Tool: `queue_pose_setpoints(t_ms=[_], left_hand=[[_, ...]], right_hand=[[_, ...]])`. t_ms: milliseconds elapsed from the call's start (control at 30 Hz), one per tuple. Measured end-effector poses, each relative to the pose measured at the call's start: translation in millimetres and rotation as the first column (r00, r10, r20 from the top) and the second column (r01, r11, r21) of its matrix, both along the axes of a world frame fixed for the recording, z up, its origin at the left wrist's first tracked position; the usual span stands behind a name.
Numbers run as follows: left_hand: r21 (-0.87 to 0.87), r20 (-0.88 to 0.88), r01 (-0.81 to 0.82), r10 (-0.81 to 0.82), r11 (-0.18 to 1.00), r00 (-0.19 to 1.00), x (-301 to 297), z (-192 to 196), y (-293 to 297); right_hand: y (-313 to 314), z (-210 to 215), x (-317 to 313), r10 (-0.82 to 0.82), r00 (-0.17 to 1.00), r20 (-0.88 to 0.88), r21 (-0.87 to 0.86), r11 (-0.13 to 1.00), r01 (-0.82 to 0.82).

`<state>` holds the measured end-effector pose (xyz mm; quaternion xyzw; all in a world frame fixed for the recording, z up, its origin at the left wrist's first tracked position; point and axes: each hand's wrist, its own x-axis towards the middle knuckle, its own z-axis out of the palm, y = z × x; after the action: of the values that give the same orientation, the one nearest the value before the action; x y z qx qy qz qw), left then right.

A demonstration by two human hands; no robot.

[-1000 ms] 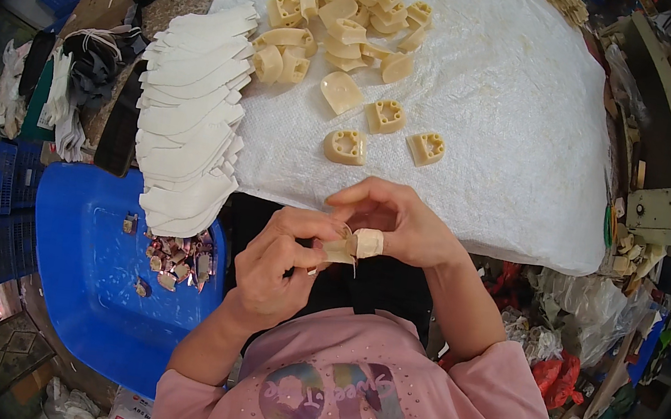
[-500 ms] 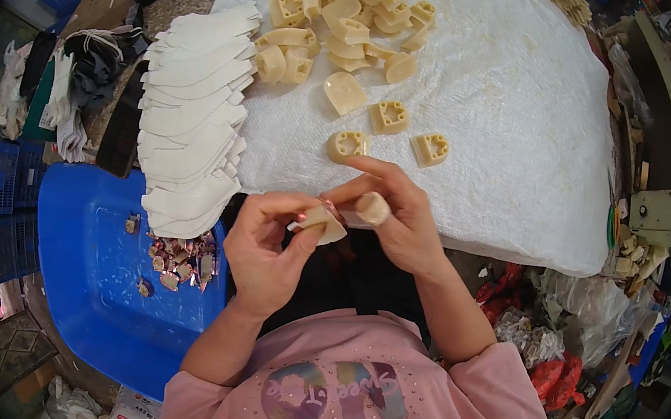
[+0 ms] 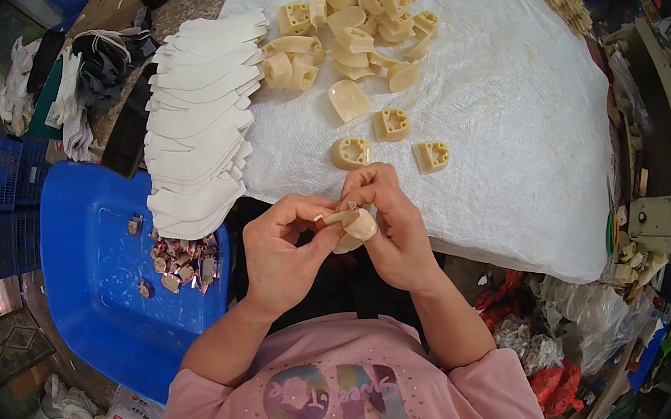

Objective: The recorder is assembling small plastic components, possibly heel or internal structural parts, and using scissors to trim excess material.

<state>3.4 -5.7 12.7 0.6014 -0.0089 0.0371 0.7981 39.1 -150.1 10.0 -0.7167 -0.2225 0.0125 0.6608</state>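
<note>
Between both hands, at the table's near edge, is a small beige shoe heel (image 3: 345, 246) with a thin pale piece of covering material at its upper side. My left hand (image 3: 288, 241) pinches it from the left with thumb and fingers. From the right, my right hand (image 3: 391, 233) closes on it, the index finger bent over the top; a pale cover wraps its thumb tip (image 3: 362, 224). Just beyond my fingers lies a loose beige heel (image 3: 351, 154), hollow side up. Two more heels (image 3: 392, 124) (image 3: 431, 157) sit near it. Fingers hide part of the held heel.
A pile of beige heels (image 3: 358, 28) lies on the white sheeted table (image 3: 519, 148). Overlapping white cut pieces (image 3: 194, 129) line its left side. The blue tub (image 3: 94, 264) at the left holds pinkish, shiny heels (image 3: 182, 262). Plastic bags (image 3: 583, 307) crowd the right.
My right hand has shifted slightly left, bringing its covered thumb against the held heel. My left hand has moved slightly right. The whole scene has shifted a little in the picture.
</note>
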Motion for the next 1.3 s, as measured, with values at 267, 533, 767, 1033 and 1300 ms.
queue_pose_setpoints(t_ms=[267,533,767,1033,1300], left_hand=[[0.536,0.296,-0.146,-0.023,0.831,0.955,1.2,5.0,9.1],[0.572,0.542,-0.239,-0.143,0.785,0.828,3.1,-6.6,15.7],[0.019,-0.071,0.427,-0.424,0.904,0.903,0.1,-8.8,21.7],[-0.035,-0.027,0.276,-0.277,0.96,0.96,-7.4,-13.3,1.3],[-0.032,0.045,0.239,-0.238,0.97,0.97,-8.9,-2.6,-12.0]], right_hand=[[-11.7,-1.6,-6.1,-0.033,0.99,0.134,-0.07,0.997,0.042],[-26.7,15.5,11.5,0.311,0.791,-0.527,0.266,0.944,-0.194],[-23.8,20.0,4.9,0.131,0.98,0.149,-0.117,0.987,-0.114],[-4.4,4.1,-6.7,-0.054,0.918,0.393,-0.182,0.974,0.136],[1.0,17.4,2.7,0.348,0.768,-0.538,0.378,0.914,-0.149]])
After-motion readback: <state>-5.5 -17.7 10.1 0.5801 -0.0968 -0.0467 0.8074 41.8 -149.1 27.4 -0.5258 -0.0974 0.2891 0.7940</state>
